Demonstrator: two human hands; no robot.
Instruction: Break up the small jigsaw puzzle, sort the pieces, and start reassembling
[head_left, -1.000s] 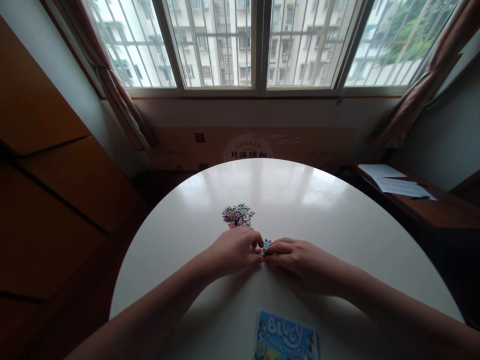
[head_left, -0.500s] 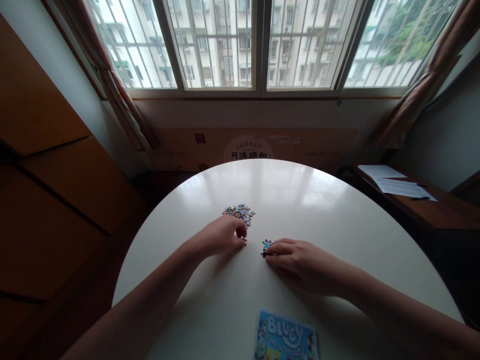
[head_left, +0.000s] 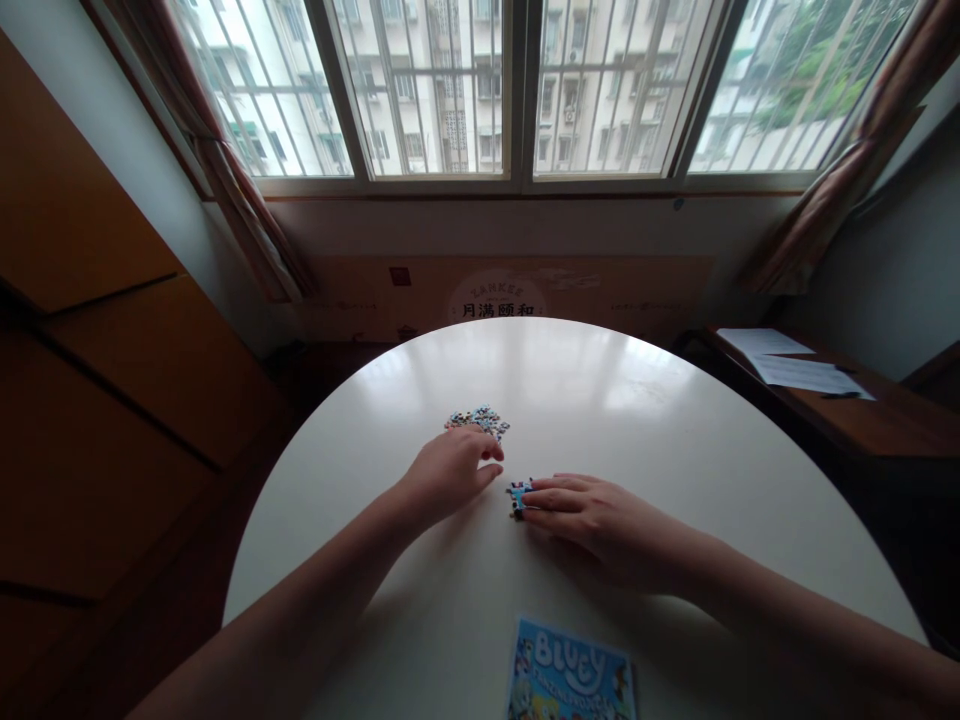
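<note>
A small joined patch of jigsaw puzzle pieces (head_left: pixel 519 496), blue, white and dark, lies on the white round table (head_left: pixel 720 480). My right hand (head_left: pixel 581 512) holds the patch from the right, its fingers over it and covering part of it; the thumb is hidden. Left of the patch is my left hand (head_left: pixel 459 468), with thumb and forefinger apart and no piece visible between them. Just beyond that hand, a loose heap of jigsaw pieces (head_left: pixel 484 416) is partly covered by its fingers.
Near the table's front edge lies a blue Bluey picture card or booklet (head_left: pixel 571 672). To the right, papers (head_left: pixel 806 376) and a dark pen rest on a brown side desk (head_left: pixel 892 415). A wooden cabinet (head_left: pixel 97 400) stands at the left, and a barred window is ahead.
My left thumb and forefinger have parted from the small piece they pinched. The patch under my right hand now shows further left and more of it is visible. The right hand has shifted slightly left.
</note>
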